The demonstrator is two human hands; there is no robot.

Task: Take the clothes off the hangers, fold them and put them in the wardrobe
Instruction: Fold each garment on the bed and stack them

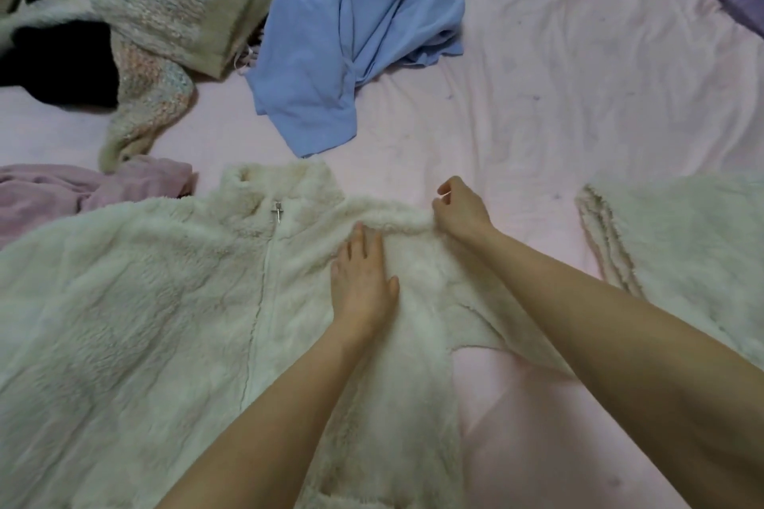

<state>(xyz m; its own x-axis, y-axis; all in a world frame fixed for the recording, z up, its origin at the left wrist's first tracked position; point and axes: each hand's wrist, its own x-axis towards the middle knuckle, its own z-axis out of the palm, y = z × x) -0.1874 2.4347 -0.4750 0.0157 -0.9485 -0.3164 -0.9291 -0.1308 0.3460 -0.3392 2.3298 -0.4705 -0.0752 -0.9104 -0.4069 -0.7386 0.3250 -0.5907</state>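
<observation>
- The white fleece jacket [165, 302] lies zip-up and flat on the pink bed sheet [558, 74], below the blue garment [343, 33].
- The left hand [364, 277] presses flat on the jacket just right of the zip [278, 213], fingers straight and together.
- The right hand [461, 209] pinches the jacket's shoulder edge, fingers curled.
- Risk: the thick pile may slip from the pinch, or the fold may bunch if the flat hand lifts early.
- The sleeve [682, 240] lying far right of the zip could drag and twist the fold.
</observation>
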